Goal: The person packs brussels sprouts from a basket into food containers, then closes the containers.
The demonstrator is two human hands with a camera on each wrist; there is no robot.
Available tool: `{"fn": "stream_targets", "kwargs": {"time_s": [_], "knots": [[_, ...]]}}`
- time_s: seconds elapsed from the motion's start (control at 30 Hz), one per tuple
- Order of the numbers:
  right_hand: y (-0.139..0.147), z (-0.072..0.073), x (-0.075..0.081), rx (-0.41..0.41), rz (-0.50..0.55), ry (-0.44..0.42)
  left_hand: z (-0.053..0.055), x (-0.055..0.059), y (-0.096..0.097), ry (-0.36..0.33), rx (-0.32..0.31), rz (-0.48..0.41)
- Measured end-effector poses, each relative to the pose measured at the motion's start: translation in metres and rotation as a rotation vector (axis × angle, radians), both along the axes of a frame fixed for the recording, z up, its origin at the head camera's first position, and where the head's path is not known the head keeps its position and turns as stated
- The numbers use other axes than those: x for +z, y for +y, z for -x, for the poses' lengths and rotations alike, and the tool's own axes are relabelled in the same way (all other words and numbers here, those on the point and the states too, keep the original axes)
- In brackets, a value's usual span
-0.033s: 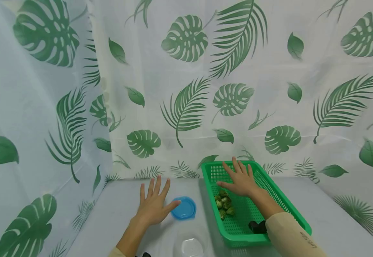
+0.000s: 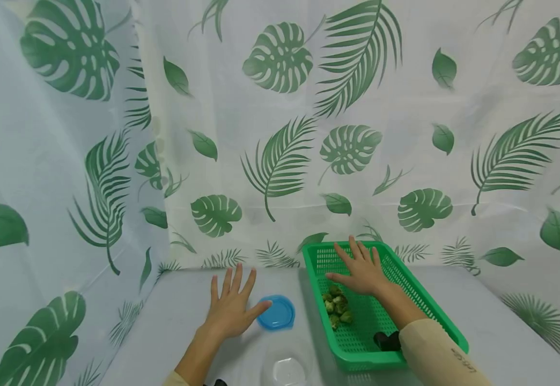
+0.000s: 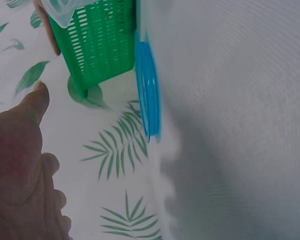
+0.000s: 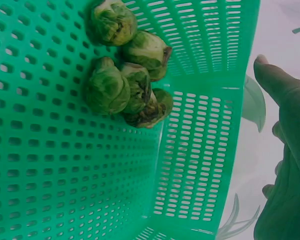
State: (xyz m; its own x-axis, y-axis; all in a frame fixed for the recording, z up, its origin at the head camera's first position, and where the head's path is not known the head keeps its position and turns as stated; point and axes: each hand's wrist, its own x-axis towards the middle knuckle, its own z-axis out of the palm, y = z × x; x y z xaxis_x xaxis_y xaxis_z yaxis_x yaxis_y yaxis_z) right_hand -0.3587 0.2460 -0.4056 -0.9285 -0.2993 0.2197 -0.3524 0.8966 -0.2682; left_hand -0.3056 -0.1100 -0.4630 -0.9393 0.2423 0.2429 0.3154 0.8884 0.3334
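Note:
My left hand (image 2: pixel 229 312) hovers over the table with its fingers spread, holding nothing. Its thumb overlaps the edge of a round blue lid (image 2: pixel 277 313) in the head view; the left wrist view has that lid (image 3: pixel 148 90) lying flat, apart from the hand. Above the green plastic basket (image 2: pixel 407 358) hangs my right hand (image 2: pixel 363 272), fingers also spread and nothing held. Several Brussels sprouts (image 2: pixel 338 305) are bunched along the basket's left side. The right wrist view looks down on these sprouts (image 4: pixel 108 87), with the hand (image 4: pixel 290 150) beyond the basket's rim.
A clear plastic container (image 2: pixel 287 370) stands at the front, left of the basket and nearer than the blue lid. Leaf-patterned white sheeting (image 2: pixel 280 182) rises behind the table and along its left side. The table (image 2: pixel 164 332) has a pale covering.

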Motion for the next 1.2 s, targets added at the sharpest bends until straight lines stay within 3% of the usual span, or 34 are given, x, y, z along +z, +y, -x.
{"fn": "stream_targets", "kwargs": {"time_s": [0.4,0.6,0.77,0.9,1.0,1.1,1.2], "knots": [[-0.003,0.001,-0.001,0.04,0.04,0.043,-0.005,0.01,-0.002,0.008,-0.005,0.011],[-0.001,0.009,-0.003,0.06,0.079,0.075,-0.009,0.016,-0.004,0.023,-0.007,0.011],[-0.003,0.008,0.01,0.106,0.135,0.191,-0.012,0.019,-0.006,0.035,-0.035,-0.022],[-0.006,-0.007,0.032,0.153,0.195,0.266,-0.015,0.021,-0.008,0.025,-0.085,-0.103],[-0.009,-0.018,0.048,0.168,0.232,0.26,-0.019,0.021,-0.01,-0.011,-0.142,-0.203],[-0.013,-0.025,0.058,0.184,0.267,0.235,-0.025,0.019,-0.015,-0.104,-0.233,-0.339],[-0.015,-0.031,0.065,0.203,0.321,0.184,-0.032,0.014,-0.02,-0.249,-0.34,-0.477]]}}
